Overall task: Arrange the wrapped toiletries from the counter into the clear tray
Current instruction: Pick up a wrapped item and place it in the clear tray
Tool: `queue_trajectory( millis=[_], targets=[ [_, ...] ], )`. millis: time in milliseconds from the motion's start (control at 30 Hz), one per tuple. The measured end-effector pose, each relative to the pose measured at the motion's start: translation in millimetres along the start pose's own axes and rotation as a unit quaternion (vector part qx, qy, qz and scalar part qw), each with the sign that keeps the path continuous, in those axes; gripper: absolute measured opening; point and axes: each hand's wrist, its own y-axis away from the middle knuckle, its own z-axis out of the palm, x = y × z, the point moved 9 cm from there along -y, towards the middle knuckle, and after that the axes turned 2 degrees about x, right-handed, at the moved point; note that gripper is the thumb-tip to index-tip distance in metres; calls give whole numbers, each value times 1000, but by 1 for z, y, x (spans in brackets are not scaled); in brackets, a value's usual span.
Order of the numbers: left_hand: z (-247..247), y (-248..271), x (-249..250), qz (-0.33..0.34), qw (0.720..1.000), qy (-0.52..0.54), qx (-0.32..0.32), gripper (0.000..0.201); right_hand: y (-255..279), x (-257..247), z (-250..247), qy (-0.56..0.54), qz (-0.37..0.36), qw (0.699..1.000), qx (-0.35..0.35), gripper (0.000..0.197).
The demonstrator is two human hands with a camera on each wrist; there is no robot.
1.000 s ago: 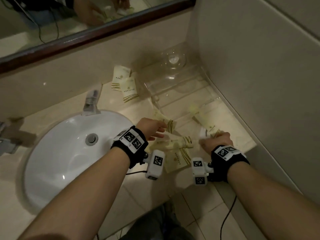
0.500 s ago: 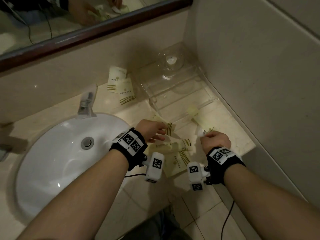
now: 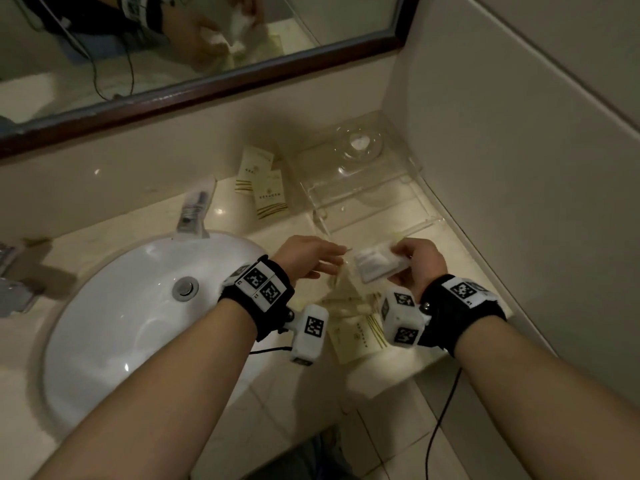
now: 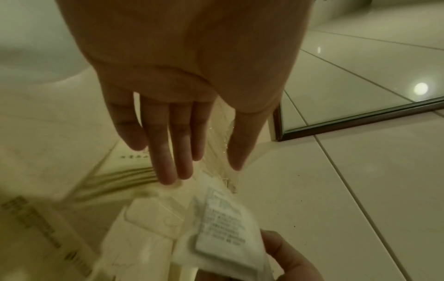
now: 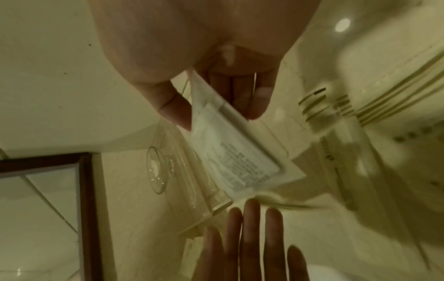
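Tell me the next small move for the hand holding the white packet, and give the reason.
Probably carry it forward and set it into the clear tray. The right hand pinches the white packet above the counter, just short of the tray's near edge. The left hand is flat-fingered beside it and holds nothing, and other wrapped packets lie below on the counter.

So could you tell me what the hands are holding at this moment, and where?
The right hand pinches a white wrapped sachet by one end, thumb against fingers. The left hand holds nothing.
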Motion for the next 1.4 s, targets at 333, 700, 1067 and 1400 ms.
queue_trajectory(
  millis=[333,700,1067,1400],
  targets=[
    [-12,6,16,39,999,0,-33,26,25,-6,59,-28,32,990,-136,13],
    [-44,-5,28,71,997,-12,14,19,32,-34,91,118,-76,977,-161,33],
    [-33,-26,39,52,998,13,40,19,-14,-40,79,75,-31,990,-117,35],
    [16,-55,61,13,997,-4,76,25,-79,-78,52,138,-29,979,-151,22]
  ],
)
